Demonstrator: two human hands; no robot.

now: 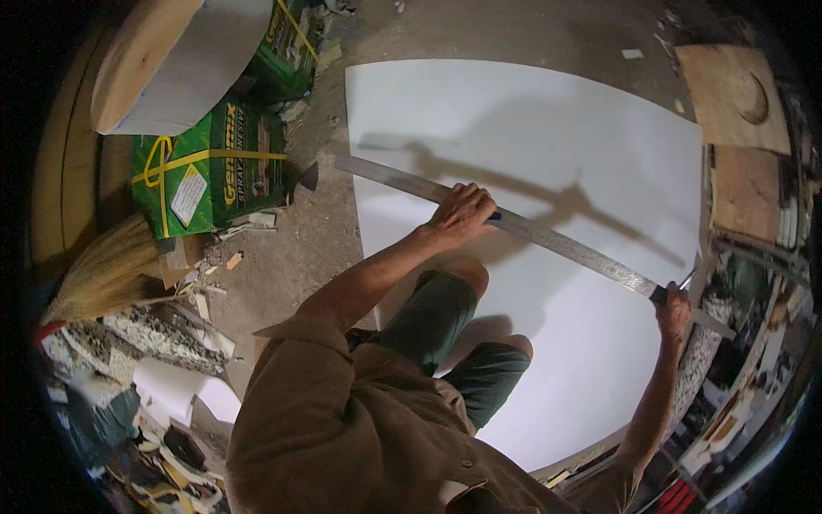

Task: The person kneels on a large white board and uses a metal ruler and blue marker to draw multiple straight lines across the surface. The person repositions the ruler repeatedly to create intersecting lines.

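Observation:
A long metal straightedge [559, 243] slants across a large white sheet [591, 385] on the floor. Its separate shadow on the sheet suggests it is held above the surface. My left hand [459, 215] grips the bar left of its middle, and a small dark blue object [494, 217] shows at the fingers; what it is I cannot tell. Near the bar's right end my right hand [673, 313] is closed around it. A thin shiny metal tool [688, 277] sticks up by the right fingers, mostly hidden. My bent knees [472, 273] are over the sheet's left part.
Green spray adhesive cartons [218, 173] with yellow straps stand at left, under a large curved board piece [186, 70]. A broom [106, 273] and foam scraps lie below them. Plywood pieces [732, 96] and a speckled foam roll [697, 369] border the sheet's right side.

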